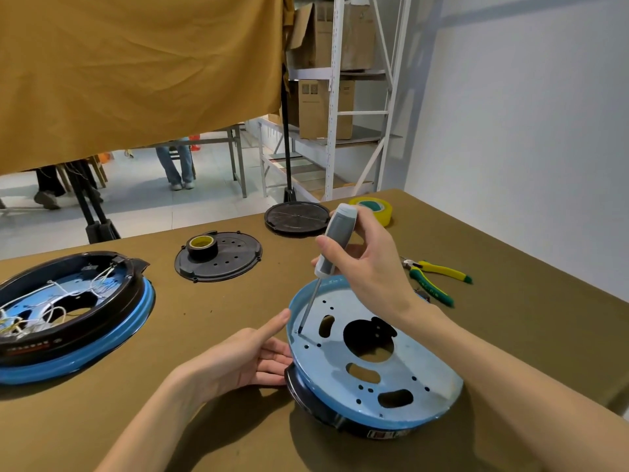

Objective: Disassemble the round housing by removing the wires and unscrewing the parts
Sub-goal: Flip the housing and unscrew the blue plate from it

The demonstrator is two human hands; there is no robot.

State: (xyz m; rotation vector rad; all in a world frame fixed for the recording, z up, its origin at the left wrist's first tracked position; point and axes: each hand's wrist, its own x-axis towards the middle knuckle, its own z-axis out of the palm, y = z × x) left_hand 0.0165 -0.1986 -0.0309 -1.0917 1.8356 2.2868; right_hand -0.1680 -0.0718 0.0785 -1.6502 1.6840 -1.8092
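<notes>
The screwdriver [335, 245] is being gripped by the right hand [367, 267], shaft slanting down-left to a probable screw near the round housing [374, 362] left rim; left hand [245, 359], fingers straight, is bracing that rim.

The round housing [377, 366] lies upside down on the table [204, 420], its pale blue metal base plate facing up and tilted a little toward the camera. The plate has one large central hole, several oblong slots and many small holes. A blue rim runs round it, with a black plastic band below. A screwdriver [332, 253] with a grey and white handle stands slanted, its tip set in the plate near the housing's far left edge. A second housing [68, 318], with loose white wires [51, 301] inside, lies well left of the first.
</notes>
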